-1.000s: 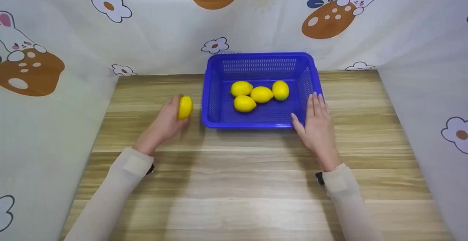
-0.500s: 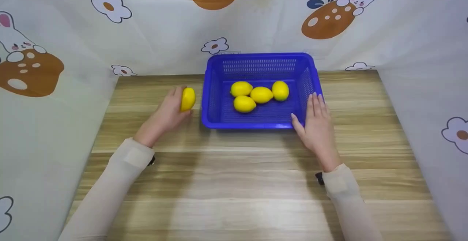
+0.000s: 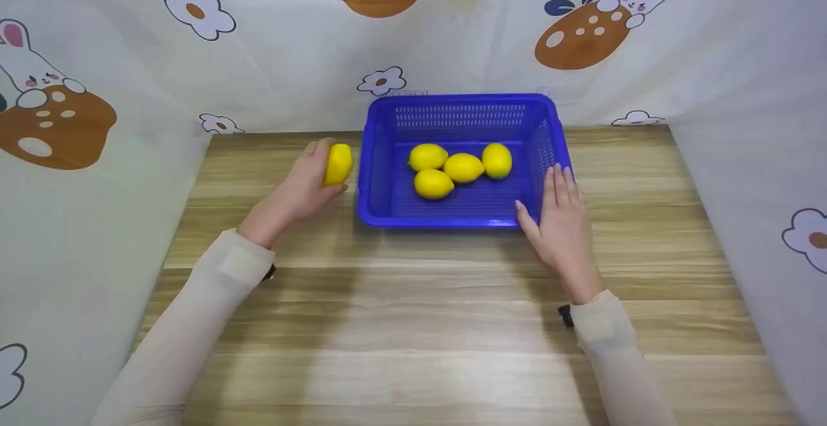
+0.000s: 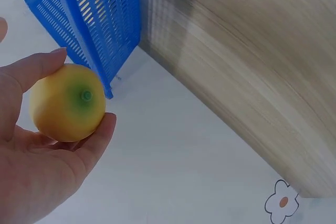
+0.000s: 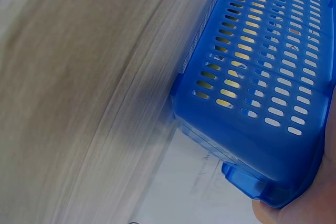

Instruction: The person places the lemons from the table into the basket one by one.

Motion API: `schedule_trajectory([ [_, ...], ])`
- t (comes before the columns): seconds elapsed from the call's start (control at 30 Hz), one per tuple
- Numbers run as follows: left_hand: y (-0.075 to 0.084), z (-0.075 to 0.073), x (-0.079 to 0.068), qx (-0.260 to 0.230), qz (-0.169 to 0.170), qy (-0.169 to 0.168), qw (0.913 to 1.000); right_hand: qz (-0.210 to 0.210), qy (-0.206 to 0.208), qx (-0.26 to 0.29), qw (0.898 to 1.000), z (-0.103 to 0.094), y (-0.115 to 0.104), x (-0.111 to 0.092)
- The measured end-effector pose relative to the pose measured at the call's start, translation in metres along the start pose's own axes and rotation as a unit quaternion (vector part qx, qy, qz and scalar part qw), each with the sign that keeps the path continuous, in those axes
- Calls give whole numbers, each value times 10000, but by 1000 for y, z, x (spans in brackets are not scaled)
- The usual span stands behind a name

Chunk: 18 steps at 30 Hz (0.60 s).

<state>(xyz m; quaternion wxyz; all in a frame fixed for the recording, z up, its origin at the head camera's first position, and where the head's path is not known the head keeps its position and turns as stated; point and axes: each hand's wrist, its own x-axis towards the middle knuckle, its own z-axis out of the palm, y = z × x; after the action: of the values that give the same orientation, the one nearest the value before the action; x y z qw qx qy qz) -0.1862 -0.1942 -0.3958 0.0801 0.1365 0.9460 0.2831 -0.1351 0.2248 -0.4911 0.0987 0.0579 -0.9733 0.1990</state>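
Note:
My left hand [image 3: 302, 183] holds a yellow lemon [image 3: 339, 164] just outside the left wall of a blue plastic basket [image 3: 440, 222]. In the left wrist view, thumb and fingers curl around the lemon [image 4: 68, 103], its green-tinged tip facing the camera. Several other lemons lie together on the basket floor, including a lemon [image 3: 496, 160] at the right of the group. My right hand [image 3: 563, 229] rests on the basket's front right corner, its fingers straight along the right rim and its thumb spread toward the front rim. The right wrist view shows the slotted basket wall [image 5: 262, 61] beside that hand.
The basket stands on a wood-grain table [image 3: 420, 322], near its back edge. Pale cloth [image 3: 291, 57] printed with rabbits and flowers hangs behind the table and along both sides. A small dark device [image 3: 566, 315] sits at the right wrist.
My left hand has moved toward the back of the table and slightly right with the lemon, closer to the basket. The right hand, basket and lemons inside it stay in place.

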Motion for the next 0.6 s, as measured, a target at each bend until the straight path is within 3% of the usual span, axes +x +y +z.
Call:
schedule_trajectory([
  [0.3, 10, -7, 6, 42, -26, -146, 9999, -42, 90, 11, 9999, 2, 1, 0],
  [0.6, 18, -10, 12, 174, 251, -159, 9994, -4, 1, -42, 10000, 0, 0, 1],
])
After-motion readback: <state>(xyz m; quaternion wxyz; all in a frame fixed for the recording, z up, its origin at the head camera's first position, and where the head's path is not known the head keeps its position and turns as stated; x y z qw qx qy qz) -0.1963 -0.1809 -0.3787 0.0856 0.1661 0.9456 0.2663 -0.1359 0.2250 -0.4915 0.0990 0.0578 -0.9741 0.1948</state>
